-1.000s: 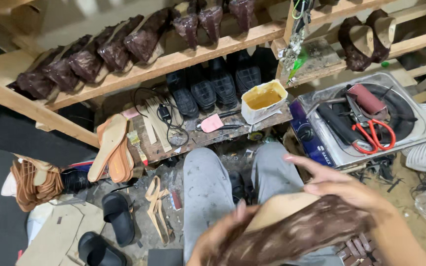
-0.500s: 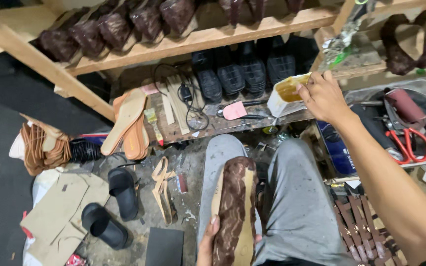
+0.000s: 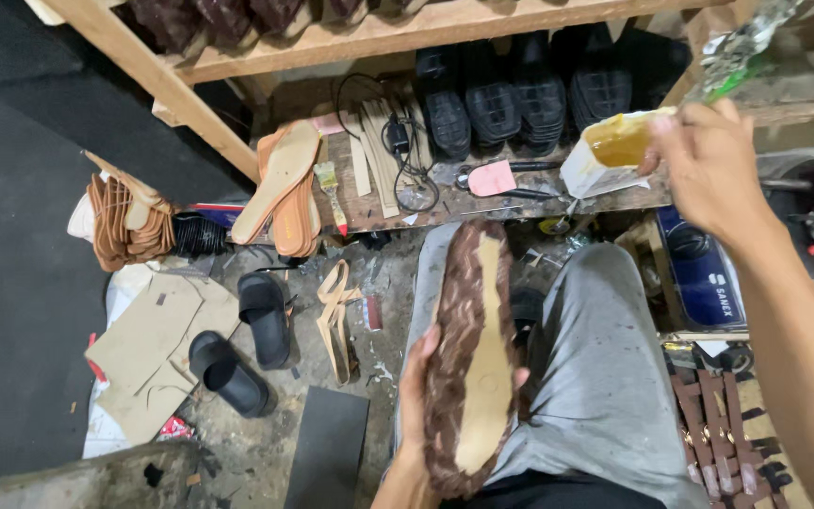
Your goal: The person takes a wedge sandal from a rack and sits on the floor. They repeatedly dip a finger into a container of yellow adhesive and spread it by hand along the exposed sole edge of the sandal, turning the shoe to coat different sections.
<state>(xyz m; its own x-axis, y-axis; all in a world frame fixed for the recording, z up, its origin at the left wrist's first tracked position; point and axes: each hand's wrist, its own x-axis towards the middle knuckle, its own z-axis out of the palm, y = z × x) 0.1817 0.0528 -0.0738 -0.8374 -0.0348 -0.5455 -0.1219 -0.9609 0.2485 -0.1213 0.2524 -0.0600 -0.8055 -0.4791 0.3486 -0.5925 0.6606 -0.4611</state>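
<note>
While left hand (image 3: 418, 396) grip holds one fur-trimmed sole (image 3: 471, 353); right hand (image 3: 708, 160) grip on one glue tub (image 3: 611, 155).

Fuzzy brown fabric wraps the matt tan insole (image 3: 482, 368); rough wooden shelf (image 3: 398, 203); glossy yellow glue tub (image 3: 614, 151).

Brown furry sole (image 3: 468, 353), tan insole up, lengthwise on lap, glue tub (image 3: 610, 155) on bench

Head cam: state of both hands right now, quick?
Left hand: closed around the brown shoe sole, holding it on the lap.
Right hand: at the rim of the white glue container; grip cannot be told.
</note>
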